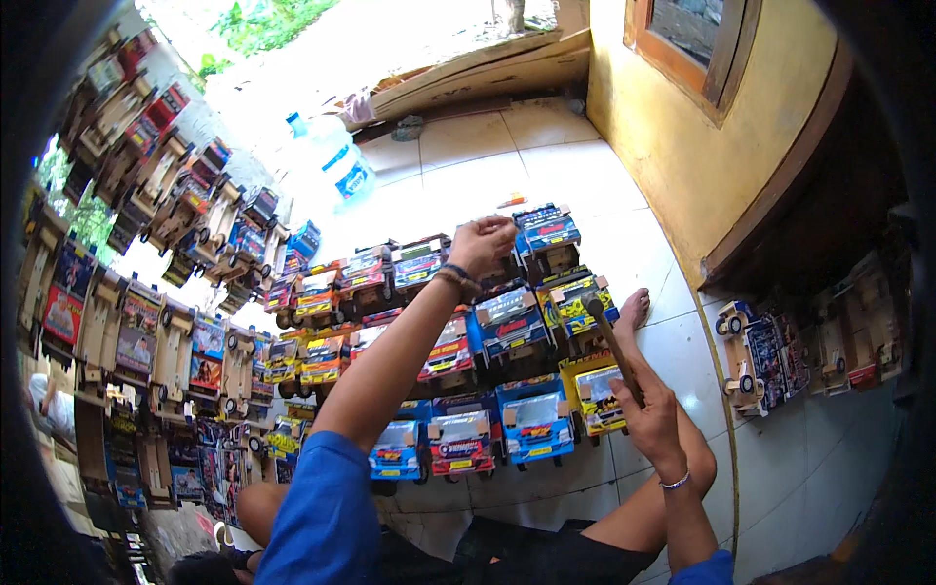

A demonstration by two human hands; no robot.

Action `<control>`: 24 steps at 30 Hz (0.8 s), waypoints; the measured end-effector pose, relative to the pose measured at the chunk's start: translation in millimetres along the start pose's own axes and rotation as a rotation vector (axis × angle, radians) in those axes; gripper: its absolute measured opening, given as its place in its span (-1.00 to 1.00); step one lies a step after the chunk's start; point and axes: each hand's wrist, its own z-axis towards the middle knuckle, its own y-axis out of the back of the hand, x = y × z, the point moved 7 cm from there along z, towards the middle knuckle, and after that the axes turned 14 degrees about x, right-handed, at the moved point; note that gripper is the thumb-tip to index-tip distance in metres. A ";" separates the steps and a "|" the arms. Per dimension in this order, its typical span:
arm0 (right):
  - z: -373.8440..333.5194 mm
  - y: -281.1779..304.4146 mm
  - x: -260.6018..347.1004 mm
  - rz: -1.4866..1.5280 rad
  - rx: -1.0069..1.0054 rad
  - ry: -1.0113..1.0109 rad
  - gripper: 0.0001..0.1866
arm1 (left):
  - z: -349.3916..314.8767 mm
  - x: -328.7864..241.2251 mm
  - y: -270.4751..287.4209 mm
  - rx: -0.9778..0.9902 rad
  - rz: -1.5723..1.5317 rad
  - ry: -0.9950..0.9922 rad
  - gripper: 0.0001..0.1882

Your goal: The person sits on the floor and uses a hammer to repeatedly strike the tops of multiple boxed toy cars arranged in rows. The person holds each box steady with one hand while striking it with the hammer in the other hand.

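My right hand (651, 421) is wrapped round the handle of a hammer (622, 356), its dark head pointing up and away from me over a yellow toy truck (577, 304). My left hand (485, 244) reaches across the rows of toy trucks to the far row. Its fingers are curled together beside a blue toy truck (548, 232); whatever they pinch is too small or hidden to make out. Closest to me stand a light blue toy truck (537, 427) and a red and white toy truck (461, 441), cabs facing me. My left forearm covers part of the rows.
Many more toy trucks (136, 331) are stacked along the left. A large clear water bottle (336, 161) stands on the white tiles at the back. More wooden truck bodies (765, 356) lie at the right by the yellow wall (780, 88). My bare foot (634, 310) flanks the rows.
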 end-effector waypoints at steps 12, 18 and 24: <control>44.9 3.7 -46.9 0.014 0.133 -0.048 -0.59 | 83.1 32.6 19.4 -0.196 0.331 0.106 -0.73; 50.4 -2.9 -45.4 0.034 0.180 -0.075 -0.60 | 81.3 26.0 18.8 -0.292 0.517 0.136 -0.76; 61.4 -2.2 -42.2 -0.039 0.188 -0.033 -0.59 | 81.1 24.2 19.5 -0.272 0.608 0.152 -0.76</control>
